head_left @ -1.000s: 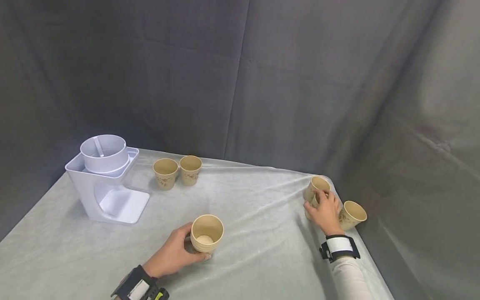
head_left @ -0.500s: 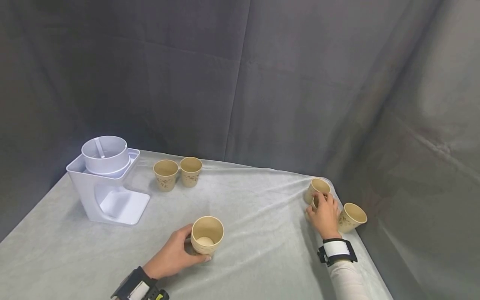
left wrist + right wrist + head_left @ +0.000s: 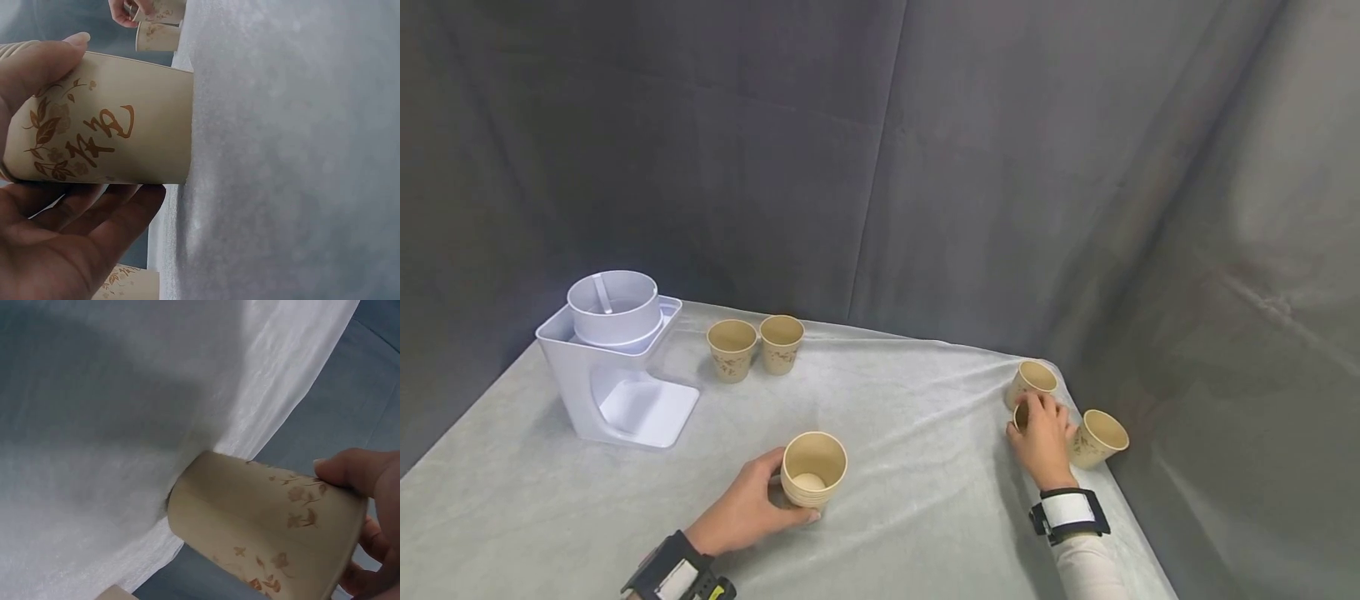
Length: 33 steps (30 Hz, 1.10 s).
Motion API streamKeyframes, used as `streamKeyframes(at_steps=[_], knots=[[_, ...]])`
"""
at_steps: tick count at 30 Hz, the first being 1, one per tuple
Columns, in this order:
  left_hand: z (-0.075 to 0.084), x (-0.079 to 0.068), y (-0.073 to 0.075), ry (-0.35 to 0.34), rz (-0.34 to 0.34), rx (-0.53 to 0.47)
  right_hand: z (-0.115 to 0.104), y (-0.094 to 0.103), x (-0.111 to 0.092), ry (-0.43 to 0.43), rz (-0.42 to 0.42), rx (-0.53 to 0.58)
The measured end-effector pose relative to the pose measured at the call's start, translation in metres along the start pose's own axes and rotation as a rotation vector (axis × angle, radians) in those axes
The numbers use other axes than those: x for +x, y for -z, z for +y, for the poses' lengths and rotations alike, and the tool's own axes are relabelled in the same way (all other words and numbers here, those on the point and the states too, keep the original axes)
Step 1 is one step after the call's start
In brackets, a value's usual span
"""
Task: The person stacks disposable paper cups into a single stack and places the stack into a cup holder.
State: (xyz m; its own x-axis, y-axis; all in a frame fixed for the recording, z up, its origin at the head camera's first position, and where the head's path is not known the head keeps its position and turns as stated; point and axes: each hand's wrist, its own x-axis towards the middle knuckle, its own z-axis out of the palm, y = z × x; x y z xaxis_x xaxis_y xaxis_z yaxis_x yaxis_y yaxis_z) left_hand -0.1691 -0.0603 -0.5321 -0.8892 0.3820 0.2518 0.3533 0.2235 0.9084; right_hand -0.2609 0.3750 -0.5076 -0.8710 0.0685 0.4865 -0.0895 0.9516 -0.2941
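Observation:
Near the front middle of the table, my left hand (image 3: 748, 510) grips a short stack of nested beige paper cups (image 3: 815, 458), thumb on one side and fingers on the other. Brown flowers and lettering decorate the outer cup (image 3: 125, 125) in the left wrist view. At the right side, my right hand (image 3: 1045, 440) holds a single paper cup (image 3: 262, 519) near its rim, largely covered by the fingers in the head view. Just behind that hand stands one paper cup (image 3: 1032, 383); another paper cup (image 3: 1099, 440) is to its right, by the table edge.
Two more paper cups (image 3: 732, 350) stand side by side toward the back left. Left of them is a white dispenser-like stand (image 3: 580, 375) with a round container (image 3: 613, 308) on top. Grey curtains (image 3: 775, 167) border the back and right of the cloth-covered table (image 3: 917, 433).
My right hand has drawn a little nearer and leftward with its cup, away from the cup behind it. The left hand and its stack have stayed in place.

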Motion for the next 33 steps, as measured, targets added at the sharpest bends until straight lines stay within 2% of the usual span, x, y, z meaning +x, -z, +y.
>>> streamKeyframes(at_steps=[3, 7, 12, 16, 19, 23, 28, 33], knots=[[0.005, 0.000, -0.001, 0.012, 0.003, -0.007, -0.004, 0.000, -0.002, 0.009, -0.009, 0.009], [0.020, 0.000, 0.001, 0.019, -0.010, -0.030, -0.014, 0.000, -0.006, 0.048, -0.006, 0.042], [0.035, 0.000, 0.005, 0.019, -0.020, -0.035, -0.041, 0.007, -0.007, 0.164, 0.049, 0.150], [0.038, 0.001, 0.005, 0.015, -0.018, -0.040, -0.069, 0.020, -0.006, 0.260, 0.075, 0.234], [0.034, 0.003, 0.005, 0.010, -0.015, -0.044, -0.092, 0.032, -0.006, 0.291, 0.073, 0.284], [0.019, 0.005, 0.001, 0.012, -0.003, -0.039, -0.122, 0.047, -0.010, 0.327, 0.077, 0.363], [-0.001, 0.010, -0.002, 0.019, 0.005, -0.012, -0.156, 0.061, -0.015, 0.418, 0.081, 0.461], [-0.006, 0.011, 0.000, 0.015, 0.001, -0.011, -0.191, 0.068, -0.024, 0.534, 0.099, 0.572]])
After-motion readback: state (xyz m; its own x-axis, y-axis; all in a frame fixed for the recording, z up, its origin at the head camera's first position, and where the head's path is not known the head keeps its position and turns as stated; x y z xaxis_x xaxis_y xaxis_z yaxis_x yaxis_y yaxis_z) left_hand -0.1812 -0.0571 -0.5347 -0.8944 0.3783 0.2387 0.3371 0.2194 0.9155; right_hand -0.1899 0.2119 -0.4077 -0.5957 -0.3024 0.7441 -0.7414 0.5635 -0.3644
